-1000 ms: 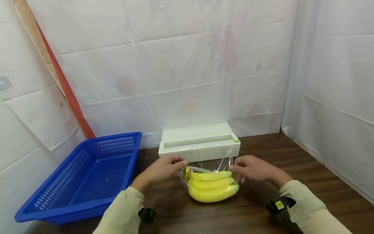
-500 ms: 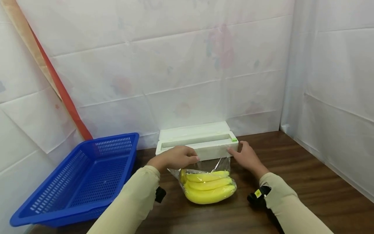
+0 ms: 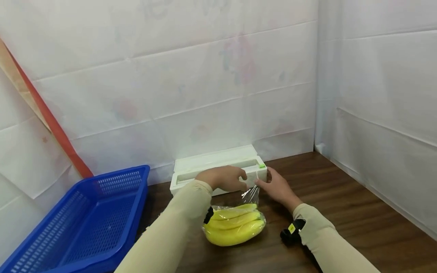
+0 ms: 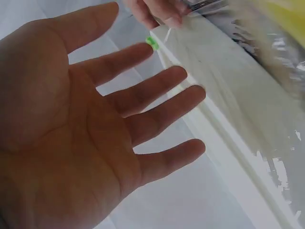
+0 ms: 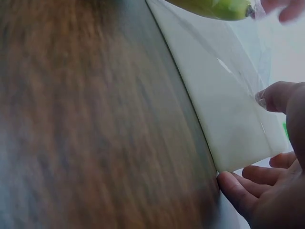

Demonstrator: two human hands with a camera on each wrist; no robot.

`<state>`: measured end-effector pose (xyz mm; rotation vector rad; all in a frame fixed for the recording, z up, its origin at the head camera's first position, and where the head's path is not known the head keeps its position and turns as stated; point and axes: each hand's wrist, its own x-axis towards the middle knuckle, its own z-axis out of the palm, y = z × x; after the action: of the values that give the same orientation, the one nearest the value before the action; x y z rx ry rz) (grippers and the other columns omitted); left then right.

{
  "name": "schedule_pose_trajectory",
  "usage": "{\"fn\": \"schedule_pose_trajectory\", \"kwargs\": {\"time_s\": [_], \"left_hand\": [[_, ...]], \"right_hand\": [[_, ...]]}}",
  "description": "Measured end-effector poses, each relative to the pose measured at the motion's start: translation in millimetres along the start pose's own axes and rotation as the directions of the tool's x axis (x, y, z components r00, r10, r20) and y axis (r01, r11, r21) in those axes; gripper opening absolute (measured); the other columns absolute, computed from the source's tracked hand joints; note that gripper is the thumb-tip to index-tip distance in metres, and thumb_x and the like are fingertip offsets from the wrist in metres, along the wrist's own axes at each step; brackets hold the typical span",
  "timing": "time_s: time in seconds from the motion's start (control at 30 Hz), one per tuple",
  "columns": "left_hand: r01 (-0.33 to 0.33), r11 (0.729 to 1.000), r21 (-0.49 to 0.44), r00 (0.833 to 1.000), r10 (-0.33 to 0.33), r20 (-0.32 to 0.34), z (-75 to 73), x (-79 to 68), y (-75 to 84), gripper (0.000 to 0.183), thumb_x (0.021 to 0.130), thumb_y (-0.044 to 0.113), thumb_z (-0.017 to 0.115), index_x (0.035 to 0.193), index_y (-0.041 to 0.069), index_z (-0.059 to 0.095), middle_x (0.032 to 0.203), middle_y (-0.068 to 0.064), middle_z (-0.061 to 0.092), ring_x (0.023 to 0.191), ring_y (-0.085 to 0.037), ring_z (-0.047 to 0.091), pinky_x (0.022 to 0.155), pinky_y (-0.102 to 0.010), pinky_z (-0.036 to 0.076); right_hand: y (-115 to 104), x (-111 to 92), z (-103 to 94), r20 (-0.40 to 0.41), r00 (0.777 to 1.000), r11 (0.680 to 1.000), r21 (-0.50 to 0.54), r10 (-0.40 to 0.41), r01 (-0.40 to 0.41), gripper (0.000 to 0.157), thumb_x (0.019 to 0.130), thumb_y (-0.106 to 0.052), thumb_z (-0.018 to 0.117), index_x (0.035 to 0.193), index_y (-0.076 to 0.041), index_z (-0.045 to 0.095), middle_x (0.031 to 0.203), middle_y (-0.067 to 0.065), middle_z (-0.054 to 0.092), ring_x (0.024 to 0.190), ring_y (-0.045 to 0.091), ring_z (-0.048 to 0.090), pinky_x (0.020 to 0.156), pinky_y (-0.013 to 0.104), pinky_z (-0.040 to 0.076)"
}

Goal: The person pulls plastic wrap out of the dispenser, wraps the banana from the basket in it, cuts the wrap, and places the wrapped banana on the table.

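A bunch of yellow bananas [image 3: 235, 229] lies on the table under clear cling film [image 3: 251, 195], which runs back to a white cling film box [image 3: 216, 154] with its lid raised. My right hand [image 3: 277, 186] holds the box's right end, the thumb on the film over the front face and the other fingers around the end, as the right wrist view shows. My left hand [image 3: 223, 178] hovers over the box front; the left wrist view shows it palm on, fingers [image 4: 143, 95] spread and holding nothing. My left forearm hides part of the box and the bananas' left end.
A blue plastic basket [image 3: 147, 172] stands at the left. A green slider [image 3: 261, 166] sits on the box's right end. White sheeting [image 3: 191, 94] walls the back and sides of the brown wooden table [image 3: 341, 197].
Both hands have left the film at the bananas and moved back to the box. The left has shifted right, while the right now holds the box end. The head view has turned right.
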<state>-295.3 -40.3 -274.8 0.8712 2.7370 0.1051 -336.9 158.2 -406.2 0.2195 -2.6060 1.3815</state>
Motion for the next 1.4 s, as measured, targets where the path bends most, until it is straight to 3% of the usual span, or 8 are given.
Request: {"fn": "schedule_pose_trajectory", "kwargs": {"time_s": [0.17,0.33,0.43,0.53,0.7,0.93,1.2,1.4], "left_hand": [[0.102,0.994,0.045,0.994,-0.104,0.034,-8.0,10.3,10.4,0.053,0.092,0.046,0.050,0.139,0.023,0.042,0.140,0.005,0.042,0.126,-0.017,0.040,0.096,-0.041,0.038],[0.103,0.994,0.033,0.992,-0.106,0.067,-15.2,22.8,18.6,0.057,0.093,0.045,0.048,0.145,0.027,0.032,0.147,0.006,0.032,0.132,-0.018,0.032,0.100,-0.042,0.034],[0.116,0.993,0.017,0.990,-0.117,0.083,-13.5,28.0,21.8,0.061,0.092,0.045,0.049,0.147,0.029,0.026,0.149,0.006,0.027,0.134,-0.019,0.027,0.102,-0.042,0.032],[0.181,0.983,-0.014,0.981,-0.180,0.078,-8.1,30.9,22.7,0.066,0.090,0.044,0.054,0.147,0.035,0.021,0.150,0.006,0.025,0.135,-0.019,0.025,0.101,-0.042,0.032],[0.279,0.960,-0.004,0.958,-0.278,0.068,1.0,36.4,22.8,0.074,0.088,0.039,0.058,0.147,0.041,0.014,0.150,0.004,0.027,0.129,-0.016,0.034,0.087,-0.035,0.041],[0.336,0.928,0.162,0.942,-0.326,-0.080,11.6,47.9,26.2,0.076,0.084,0.037,0.060,0.147,0.040,0.017,0.131,0.002,0.053,0.093,-0.013,0.052,0.067,-0.030,0.044],[0.369,0.885,0.284,0.928,-0.331,-0.173,22.3,53.1,35.6,0.070,0.083,0.045,0.061,0.143,0.046,0.025,0.125,0.000,0.056,0.090,-0.019,0.058,0.057,-0.042,0.049],[0.345,0.873,0.344,0.933,-0.280,-0.227,23.2,53.6,39.5,0.076,0.075,0.059,0.063,0.142,0.041,0.032,0.128,0.004,0.055,0.095,-0.020,0.059,0.052,-0.040,0.049]], "right_hand": [[2,0,-0.3,0.031,0.999,1.000,0.017,-0.009,0.009,0.075,0.086,-0.040,0.063,0.143,-0.005,0.027,0.139,0.017,0.041,0.120,0.032,0.046,0.094,0.046,0.039],[2,2,-4.1,0.023,0.999,0.999,-0.003,-0.039,0.039,0.075,0.086,-0.047,0.061,0.143,-0.012,0.029,0.137,0.014,0.044,0.120,0.031,0.045,0.095,0.049,0.037],[1,2,-1.4,0.024,0.998,0.998,-0.026,-0.061,0.062,0.073,0.086,-0.049,0.060,0.143,-0.014,0.030,0.134,0.015,0.047,0.119,0.032,0.046,0.094,0.050,0.038],[1,1,6.5,0.045,0.995,0.995,-0.040,-0.087,0.089,0.071,0.088,-0.045,0.059,0.145,-0.015,0.028,0.135,0.014,0.046,0.120,0.032,0.045,0.094,0.050,0.038],[-3,0,21.1,0.076,0.991,0.992,-0.060,-0.108,0.113,0.073,0.089,-0.034,0.061,0.148,-0.015,0.021,0.139,0.012,0.042,0.123,0.032,0.043,0.096,0.049,0.036],[-4,-1,26.6,0.074,0.994,0.993,-0.081,-0.079,0.085,0.077,0.088,-0.033,0.062,0.149,-0.014,0.018,0.142,0.011,0.039,0.125,0.032,0.040,0.098,0.051,0.034],[2,-4,26.0,0.071,0.996,0.995,-0.086,-0.044,0.050,0.079,0.088,-0.036,0.061,0.149,-0.014,0.015,0.145,0.011,0.034,0.130,0.031,0.033,0.102,0.050,0.030],[4,-6,14.5,0.053,0.992,0.988,-0.102,-0.113,0.118,0.079,0.087,-0.039,0.062,0.148,-0.013,0.020,0.140,0.013,0.041,0.125,0.030,0.040,0.099,0.049,0.034]]}}
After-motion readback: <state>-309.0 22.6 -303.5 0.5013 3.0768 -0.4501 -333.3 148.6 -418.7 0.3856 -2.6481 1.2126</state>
